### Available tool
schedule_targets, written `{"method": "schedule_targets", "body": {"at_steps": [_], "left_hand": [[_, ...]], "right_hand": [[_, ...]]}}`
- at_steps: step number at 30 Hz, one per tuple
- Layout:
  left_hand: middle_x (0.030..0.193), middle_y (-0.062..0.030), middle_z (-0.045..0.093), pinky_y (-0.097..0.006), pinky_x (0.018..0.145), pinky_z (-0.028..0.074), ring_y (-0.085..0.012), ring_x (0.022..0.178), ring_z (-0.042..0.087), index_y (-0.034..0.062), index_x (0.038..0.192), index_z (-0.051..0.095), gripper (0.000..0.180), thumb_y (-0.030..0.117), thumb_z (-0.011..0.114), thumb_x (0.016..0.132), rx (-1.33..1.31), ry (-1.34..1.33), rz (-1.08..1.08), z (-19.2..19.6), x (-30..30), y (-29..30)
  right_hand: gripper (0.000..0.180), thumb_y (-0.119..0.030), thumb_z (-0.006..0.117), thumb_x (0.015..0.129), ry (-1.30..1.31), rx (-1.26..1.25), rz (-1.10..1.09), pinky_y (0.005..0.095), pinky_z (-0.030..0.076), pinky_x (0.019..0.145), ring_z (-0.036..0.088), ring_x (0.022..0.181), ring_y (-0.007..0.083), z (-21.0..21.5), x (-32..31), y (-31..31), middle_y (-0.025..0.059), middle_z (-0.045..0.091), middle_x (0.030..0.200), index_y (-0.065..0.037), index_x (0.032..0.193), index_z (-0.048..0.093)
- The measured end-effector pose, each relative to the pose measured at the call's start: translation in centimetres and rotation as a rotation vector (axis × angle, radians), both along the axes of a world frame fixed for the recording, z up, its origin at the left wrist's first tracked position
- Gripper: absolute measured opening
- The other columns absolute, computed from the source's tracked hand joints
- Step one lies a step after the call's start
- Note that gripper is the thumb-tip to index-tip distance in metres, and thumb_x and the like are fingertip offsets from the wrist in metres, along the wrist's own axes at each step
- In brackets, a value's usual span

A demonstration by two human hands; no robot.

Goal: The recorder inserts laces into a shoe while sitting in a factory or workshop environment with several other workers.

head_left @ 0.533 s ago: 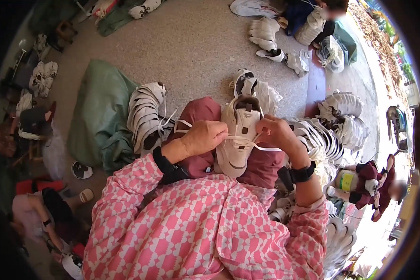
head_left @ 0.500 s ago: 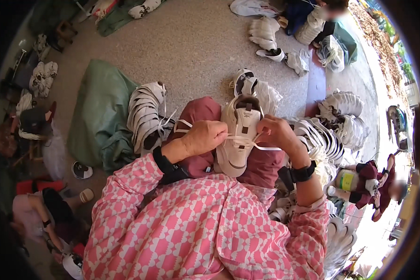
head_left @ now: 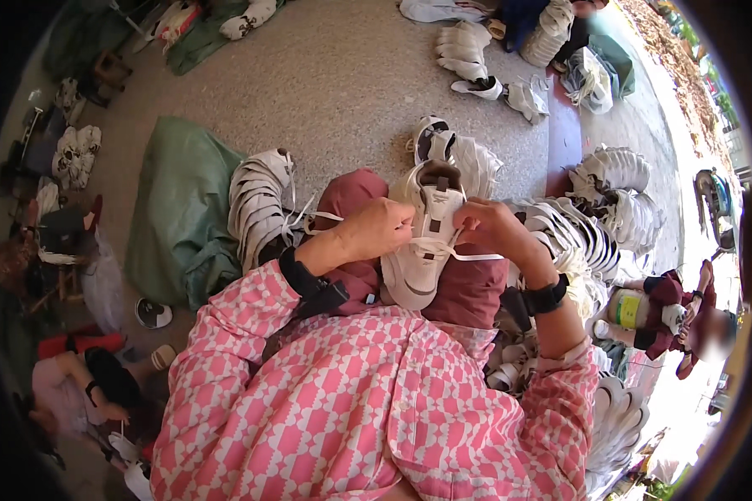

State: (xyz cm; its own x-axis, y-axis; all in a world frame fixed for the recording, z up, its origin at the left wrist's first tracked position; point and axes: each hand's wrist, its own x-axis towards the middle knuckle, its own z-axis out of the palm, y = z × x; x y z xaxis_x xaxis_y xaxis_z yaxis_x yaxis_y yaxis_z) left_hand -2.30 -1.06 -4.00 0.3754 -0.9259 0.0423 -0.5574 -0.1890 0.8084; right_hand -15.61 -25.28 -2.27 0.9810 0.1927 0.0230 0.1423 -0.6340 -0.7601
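A white sneaker [head_left: 422, 250] rests on my lap, toe toward me, between my knees in dark red trousers. My left hand [head_left: 376, 230] pinches the white shoelace [head_left: 443, 248] at the sneaker's left side. My right hand [head_left: 489, 227] grips the same lace on the right side, and one end runs out to the right under that hand. Both wrists wear black bands. My pink and white patterned sleeves fill the lower part of the view.
A row of white sneakers [head_left: 259, 204] lies left of my knee beside a green sack [head_left: 180, 217]. More stacked white sneakers [head_left: 589, 242] sit to the right. Other people [head_left: 668, 309] sit at right and lower left. Grey gravel floor [head_left: 351, 92] lies ahead.
Both hands stay at the sneaker's laces; the lace end now stretches further right under my right hand. The sneaker has not shifted.
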Motion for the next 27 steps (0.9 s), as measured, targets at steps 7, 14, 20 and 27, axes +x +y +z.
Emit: {"method": "schedule_targets", "body": {"at_steps": [7, 14, 20, 27], "left_hand": [[0.070, -0.0224, 0.060, -0.047, 0.060, 0.047, -0.0407, 0.066, 0.062, -0.0004, 0.076, 0.057, 0.019, 0.018, 0.057, 0.080, 0.008, -0.072, -0.033, -0.1, 0.3, -0.6], [0.070, -0.0228, 0.061, -0.047, 0.060, 0.046, -0.0406, 0.066, 0.061, 0.0000, 0.077, 0.057, 0.017, 0.017, 0.058, 0.080, 0.041, 0.009, -0.065, 0.2, 0.3, -0.6], [0.070, -0.0229, 0.060, -0.046, 0.059, 0.046, -0.0398, 0.065, 0.061, -0.0006, 0.077, 0.057, 0.016, 0.015, 0.057, 0.081, 0.029, -0.067, -0.015, -0.7, -0.1, -1.2], [0.081, -0.0224, 0.063, -0.049, 0.066, 0.048, -0.0414, 0.075, 0.062, 0.0001, 0.080, 0.057, 0.016, 0.016, 0.059, 0.081, 0.117, -0.181, -0.146, -0.1, 0.4, -2.0]], "right_hand": [[0.021, -0.003, 0.076, 0.075, -0.032, -0.051, -0.038, 0.0333, 0.054, 0.068, 0.067, 0.075, 0.0231, -0.1, -0.3, 0.3, 0.0095, 0.064, 0.087, -0.003, 0.093, 0.064], [0.021, -0.005, 0.076, 0.076, -0.053, -0.070, -0.010, 0.0332, 0.054, 0.067, 0.067, 0.075, 0.0234, 0.0, -0.1, 0.2, 0.0094, 0.064, 0.086, -0.003, 0.093, 0.065], [0.020, -0.005, 0.076, 0.076, -0.045, -0.030, -0.023, 0.0336, 0.054, 0.066, 0.067, 0.074, 0.0232, -0.1, -0.1, 0.4, 0.0091, 0.064, 0.085, -0.003, 0.092, 0.064], [0.019, -0.007, 0.075, 0.077, -0.059, -0.128, 0.025, 0.0341, 0.054, 0.067, 0.067, 0.074, 0.0245, 0.1, 0.3, 0.2, 0.0095, 0.064, 0.086, -0.003, 0.092, 0.064]]}}
